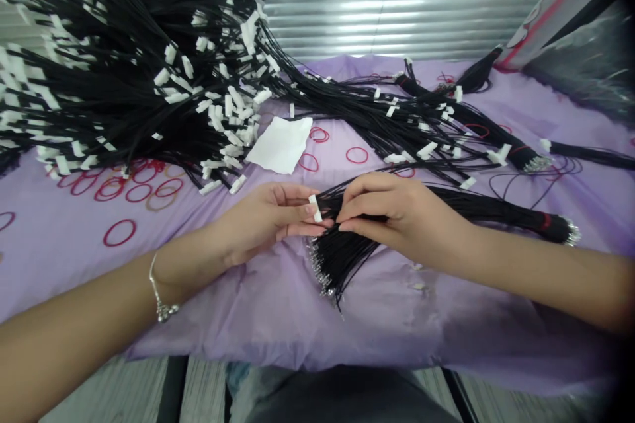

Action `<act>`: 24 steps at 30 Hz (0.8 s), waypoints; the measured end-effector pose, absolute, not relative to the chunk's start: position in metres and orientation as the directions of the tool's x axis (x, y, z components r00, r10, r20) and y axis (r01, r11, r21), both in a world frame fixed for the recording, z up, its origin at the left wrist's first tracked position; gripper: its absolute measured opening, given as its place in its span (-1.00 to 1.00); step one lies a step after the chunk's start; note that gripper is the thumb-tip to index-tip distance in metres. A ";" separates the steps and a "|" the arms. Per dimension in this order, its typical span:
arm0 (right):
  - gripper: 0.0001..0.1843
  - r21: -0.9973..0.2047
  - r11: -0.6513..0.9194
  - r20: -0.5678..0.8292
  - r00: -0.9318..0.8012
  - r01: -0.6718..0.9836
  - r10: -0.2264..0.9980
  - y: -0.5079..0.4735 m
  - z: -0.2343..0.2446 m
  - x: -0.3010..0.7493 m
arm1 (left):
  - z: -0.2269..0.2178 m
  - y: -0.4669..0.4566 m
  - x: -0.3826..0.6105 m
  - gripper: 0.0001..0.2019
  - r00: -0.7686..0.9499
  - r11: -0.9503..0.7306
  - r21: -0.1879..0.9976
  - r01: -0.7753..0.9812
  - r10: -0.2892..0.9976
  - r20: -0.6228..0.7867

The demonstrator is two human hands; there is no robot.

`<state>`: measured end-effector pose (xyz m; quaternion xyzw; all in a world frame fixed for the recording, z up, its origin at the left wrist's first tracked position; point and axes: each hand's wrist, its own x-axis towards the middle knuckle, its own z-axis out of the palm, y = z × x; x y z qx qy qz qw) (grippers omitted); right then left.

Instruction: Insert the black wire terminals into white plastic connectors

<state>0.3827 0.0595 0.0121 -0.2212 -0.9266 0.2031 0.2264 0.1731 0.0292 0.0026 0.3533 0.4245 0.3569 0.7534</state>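
Observation:
Between the thumb and fingers of my left hand [292, 211] is a small white connector [315, 208]. My right hand [381, 208] is pinched on thin black wires just right of the connector; its fingertips hide how many it holds. Under both hands lies a bundle of black wires [342, 258] with bare silver terminals fanned out at its left end. The bundle runs right beneath my right hand to a red band [546, 221] and more silver terminals [573, 232].
A large heap of black wires with white connectors [124, 79] fills the back left. Red rubber bands [119, 232] and a torn white paper [280, 144] lie on the purple cloth [278, 304]. More wire bundles [476, 125] are behind my right hand; a plastic bag [590, 73] stands back right.

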 end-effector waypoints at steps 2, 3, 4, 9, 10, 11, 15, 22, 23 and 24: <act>-0.87 -0.533 0.791 0.352 -0.771 0.301 0.530 0.059 0.016 0.384 | 0.003 0.030 0.173 -0.88 0.393 0.503 0.830 -0.241 0.833 -0.390; -0.87 -0.537 0.795 0.380 -0.760 0.284 0.528 0.058 0.018 0.384 | 0.004 0.030 0.173 -0.89 0.399 0.506 0.828 -0.241 0.830 -0.391; -0.88 -0.525 0.813 0.417 -0.756 0.253 0.505 0.057 0.019 0.385 | 0.004 0.031 0.173 -0.89 0.401 0.509 0.826 -0.241 0.828 -0.393; -0.88 -0.445 0.884 0.492 -0.785 0.146 0.377 0.052 0.022 0.387 | 0.006 0.031 0.174 -0.89 0.400 0.509 0.824 -0.248 0.829 -0.392; -0.89 -0.456 0.871 0.465 -0.785 0.184 0.409 0.052 0.020 0.386 | 0.006 0.030 0.174 -0.89 0.401 0.509 0.827 -0.238 0.827 -0.394; -0.90 -0.473 0.849 0.435 -0.775 0.237 0.459 0.053 0.019 0.386 | 0.006 0.030 0.173 -0.88 0.401 0.510 0.830 -0.226 0.825 -0.397; -0.93 -0.576 0.701 0.288 -0.698 0.421 0.656 0.061 0.013 0.381 | 0.005 0.031 0.172 -0.87 0.398 0.510 0.838 -0.195 0.822 -0.408; -0.90 -0.607 0.659 0.224 -0.700 0.445 0.678 0.061 0.011 0.374 | 0.003 0.030 0.172 -0.85 0.394 0.492 0.854 -0.170 0.828 -0.399; -0.90 -0.604 0.662 0.228 -0.701 0.442 0.676 0.061 0.010 0.374 | 0.004 0.030 0.173 -0.85 0.390 0.492 0.855 -0.165 0.829 -0.401; -0.90 -0.607 0.660 0.231 -0.697 0.442 0.679 0.061 0.010 0.373 | 0.004 0.030 0.173 -0.84 0.389 0.491 0.856 -0.159 0.829 -0.403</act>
